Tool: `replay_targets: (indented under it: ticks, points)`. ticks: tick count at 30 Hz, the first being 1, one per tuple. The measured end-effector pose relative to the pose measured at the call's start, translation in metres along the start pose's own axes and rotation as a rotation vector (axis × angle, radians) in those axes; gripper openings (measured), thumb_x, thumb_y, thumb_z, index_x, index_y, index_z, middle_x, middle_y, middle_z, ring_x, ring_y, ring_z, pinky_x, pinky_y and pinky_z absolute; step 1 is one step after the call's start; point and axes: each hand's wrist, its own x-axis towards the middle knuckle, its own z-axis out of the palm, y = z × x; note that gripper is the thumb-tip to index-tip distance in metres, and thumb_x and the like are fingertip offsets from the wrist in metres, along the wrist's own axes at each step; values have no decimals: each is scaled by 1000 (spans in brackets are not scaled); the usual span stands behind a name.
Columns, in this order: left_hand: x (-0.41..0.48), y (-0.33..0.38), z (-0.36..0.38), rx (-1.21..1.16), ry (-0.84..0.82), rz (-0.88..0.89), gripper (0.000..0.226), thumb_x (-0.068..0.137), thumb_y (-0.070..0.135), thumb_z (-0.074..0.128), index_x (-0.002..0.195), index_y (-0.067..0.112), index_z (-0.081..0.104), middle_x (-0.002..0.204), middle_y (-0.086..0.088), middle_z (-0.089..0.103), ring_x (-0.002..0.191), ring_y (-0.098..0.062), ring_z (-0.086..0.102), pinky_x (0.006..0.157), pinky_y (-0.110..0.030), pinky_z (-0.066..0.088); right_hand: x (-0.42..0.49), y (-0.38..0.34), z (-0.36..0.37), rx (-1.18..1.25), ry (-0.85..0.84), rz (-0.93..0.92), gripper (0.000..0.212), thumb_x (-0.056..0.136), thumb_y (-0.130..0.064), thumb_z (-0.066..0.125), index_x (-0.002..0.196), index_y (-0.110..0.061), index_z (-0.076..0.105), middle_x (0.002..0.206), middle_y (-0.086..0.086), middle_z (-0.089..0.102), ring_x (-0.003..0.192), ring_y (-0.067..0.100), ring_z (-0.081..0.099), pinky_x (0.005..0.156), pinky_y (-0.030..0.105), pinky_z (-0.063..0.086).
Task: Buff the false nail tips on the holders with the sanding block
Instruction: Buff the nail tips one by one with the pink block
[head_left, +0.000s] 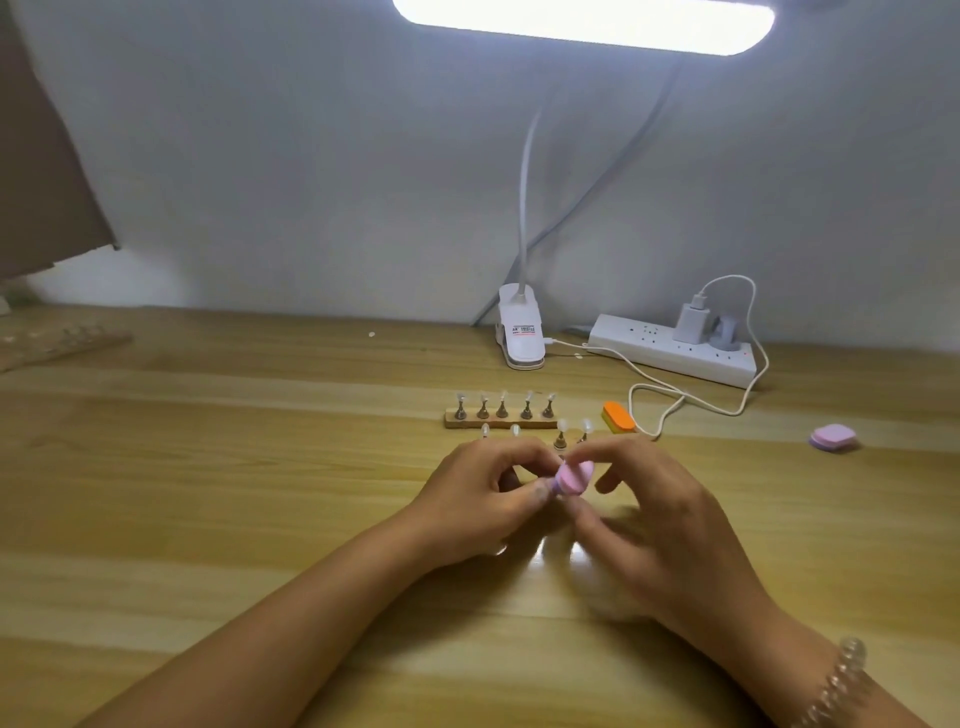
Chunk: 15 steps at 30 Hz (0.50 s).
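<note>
My right hand (657, 525) pinches a small pink sanding block (730, 477) between thumb and fingers, just above the wooden table. My left hand (483, 499) meets it from the left, fingers curled round something small that the block and fingers hide. Behind the hands, a wooden strip (501, 423) carries several metal holders with clear false nail tips (502, 402). A few more holders with tips (561, 436) stand loose just past my fingers.
An orange sanding block (618, 417) lies right of the strip, a second pink block (833, 437) farther right. A clip lamp base (521, 332), a white power strip (672, 349) and its charger cable (649, 395) sit at the back by the wall. Another wooden strip (62, 343) lies far left.
</note>
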Motion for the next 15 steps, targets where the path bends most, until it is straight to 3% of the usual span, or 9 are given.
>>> replay_targets:
  ticks: [3,8,15]
  points:
    - [1,0,1,13,6,2,19,95,17,65,91,35,69,72,27,62,49,0,45,52,-20,34,1,6,-3,1,75,123,22,83,-22,74,99,-27,60,94,-17,59,80,6,58,67,31,47]
    - [-1,3,-1,-71,-13,0,19,97,7,60,89,24,64,52,27,57,35,4,44,40,-12,34,-2,-2,-1,49,-22,-5,20,85,-28,68,104,-24,62,104,-13,59,85,9,59,67,36,52]
    - [-1,5,-1,-19,-12,11,14,96,9,62,92,21,68,50,30,54,35,3,41,40,-13,33,1,5,-2,76,18,74,15,91,-30,67,104,-26,62,101,-12,64,87,8,62,73,38,53]
